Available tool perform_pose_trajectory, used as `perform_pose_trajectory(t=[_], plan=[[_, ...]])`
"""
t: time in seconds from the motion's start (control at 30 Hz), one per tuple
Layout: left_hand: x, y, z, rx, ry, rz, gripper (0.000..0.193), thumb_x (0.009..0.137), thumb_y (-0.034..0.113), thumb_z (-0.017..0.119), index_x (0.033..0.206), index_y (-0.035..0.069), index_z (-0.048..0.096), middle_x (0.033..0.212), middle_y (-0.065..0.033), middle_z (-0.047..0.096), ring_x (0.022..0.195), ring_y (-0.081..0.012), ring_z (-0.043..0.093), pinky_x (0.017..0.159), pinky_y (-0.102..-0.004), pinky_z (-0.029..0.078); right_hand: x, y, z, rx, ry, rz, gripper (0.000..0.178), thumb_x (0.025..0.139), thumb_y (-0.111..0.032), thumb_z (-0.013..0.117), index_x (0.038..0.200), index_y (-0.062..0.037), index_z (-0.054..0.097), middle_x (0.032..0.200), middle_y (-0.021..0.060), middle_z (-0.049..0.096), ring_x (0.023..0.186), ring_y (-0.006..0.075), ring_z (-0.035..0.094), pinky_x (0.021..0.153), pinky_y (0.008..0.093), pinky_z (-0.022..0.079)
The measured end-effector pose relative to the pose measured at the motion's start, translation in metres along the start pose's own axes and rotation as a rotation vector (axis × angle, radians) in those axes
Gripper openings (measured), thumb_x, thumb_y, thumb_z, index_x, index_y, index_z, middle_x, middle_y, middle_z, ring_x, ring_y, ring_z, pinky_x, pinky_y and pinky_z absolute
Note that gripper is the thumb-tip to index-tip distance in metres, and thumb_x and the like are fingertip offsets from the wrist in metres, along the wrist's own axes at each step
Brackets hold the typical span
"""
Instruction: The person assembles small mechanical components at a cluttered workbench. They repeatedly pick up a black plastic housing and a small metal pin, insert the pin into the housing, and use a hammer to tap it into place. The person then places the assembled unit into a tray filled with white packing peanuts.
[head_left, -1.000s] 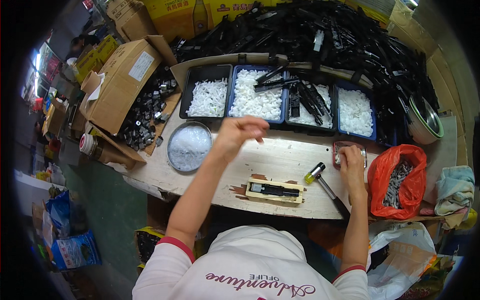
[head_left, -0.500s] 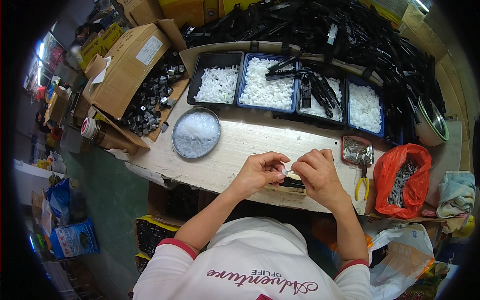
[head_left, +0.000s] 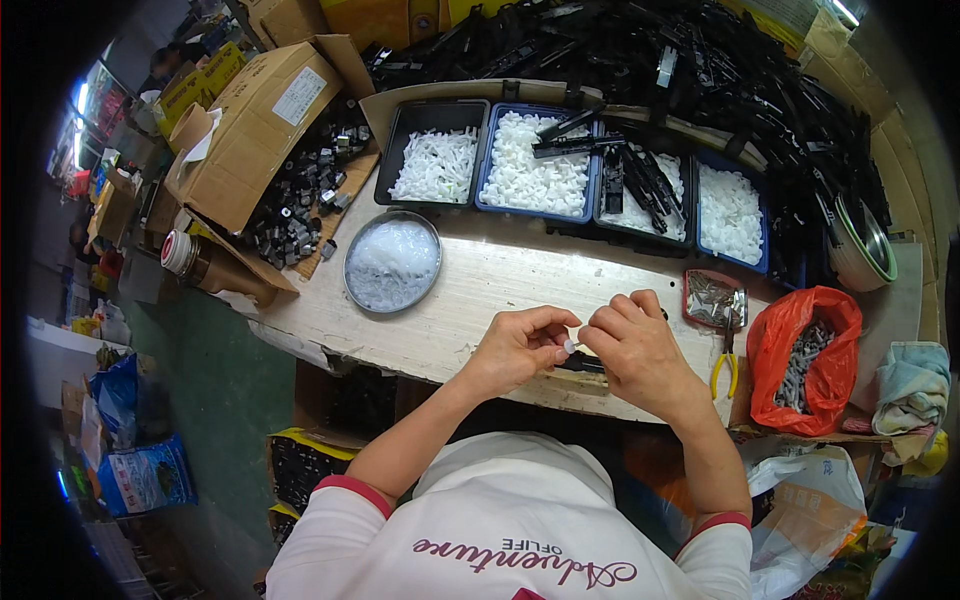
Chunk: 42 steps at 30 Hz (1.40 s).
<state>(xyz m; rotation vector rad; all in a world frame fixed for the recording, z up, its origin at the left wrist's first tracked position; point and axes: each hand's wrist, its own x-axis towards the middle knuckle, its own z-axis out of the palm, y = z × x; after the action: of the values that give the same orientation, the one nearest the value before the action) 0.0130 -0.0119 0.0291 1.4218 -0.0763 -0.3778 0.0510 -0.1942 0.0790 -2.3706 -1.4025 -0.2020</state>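
Note:
Both my hands meet over the front edge of the table. Thumb and fingertips of my left hand (head_left: 517,350) pinch a small white plastic piece (head_left: 570,346). My right hand (head_left: 642,352) is closed just beside that piece, its fingertips drawn together; what lies between them is too small to make out. A black plastic part (head_left: 583,364) lies on the table below my hands, partly covered by them. To the left stands a round grey dish (head_left: 393,262) with a heap of pale translucent material in it.
Bins of small white parts (head_left: 535,165) stand in a row, black pieces lying over some. Behind them is a heap of black parts (head_left: 620,45). At right are a red tray of metal pins (head_left: 713,298), yellow-handled pliers (head_left: 724,376) and a red bag (head_left: 765,370). A cardboard box (head_left: 255,130) leans at left.
My right hand has turned slightly and shifted a little upward at the fingers. My left hand still pinches the white piece in nearly the same place.

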Motion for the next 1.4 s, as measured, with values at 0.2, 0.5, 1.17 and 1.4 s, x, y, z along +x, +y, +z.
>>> perform_pose_trajectory(t=[0.2,0.5,1.17,1.4], plan=[[-0.001,-0.001,0.0,-0.093,0.03,-0.021,0.028,0.079,-0.003,0.06,0.107,0.0,0.057,0.087,-0.0037,0.057,0.073,-0.0088,0.056,0.063,-0.0216,0.052,0.005,0.002,0.001,0.035,-0.015,0.032,0.015,0.064,-0.002,0.06,0.078,-0.0049,0.054,0.074,0.0055,0.05,0.076,0.0207,0.049,0.072,0.0331,0.035],[-0.007,-0.015,0.007,-0.497,0.079,-0.004,0.025,0.08,-0.002,0.059,0.105,-0.001,0.058,0.086,-0.0089,0.06,0.067,-0.0121,0.058,0.059,-0.0253,0.053,-0.019,-0.009,0.054,1.24,0.255,0.744,0.008,0.081,-0.007,0.06,0.084,0.0007,0.059,0.076,0.0017,0.059,0.069,0.007,0.053,0.062,0.0206,0.043],[-0.014,-0.026,0.02,-0.398,0.255,0.146,0.019,0.082,0.007,0.061,0.1,-0.001,0.061,0.078,-0.0057,0.061,0.06,-0.0078,0.057,0.051,-0.0203,0.051,-0.005,-0.013,0.053,0.378,0.44,0.304,0.011,0.072,-0.005,0.064,0.082,-0.0064,0.059,0.079,0.0044,0.053,0.075,0.0204,0.048,0.066,0.0318,0.03],[-0.011,-0.017,0.022,-0.342,0.261,0.108,0.024,0.079,0.0,0.062,0.103,-0.001,0.06,0.08,-0.0064,0.058,0.062,-0.0101,0.058,0.053,-0.022,0.052,-0.001,-0.011,0.062,0.379,0.436,0.364,0.008,0.077,-0.007,0.059,0.079,-0.0054,0.051,0.075,0.0056,0.049,0.073,0.0222,0.046,0.067,0.033,0.029]])
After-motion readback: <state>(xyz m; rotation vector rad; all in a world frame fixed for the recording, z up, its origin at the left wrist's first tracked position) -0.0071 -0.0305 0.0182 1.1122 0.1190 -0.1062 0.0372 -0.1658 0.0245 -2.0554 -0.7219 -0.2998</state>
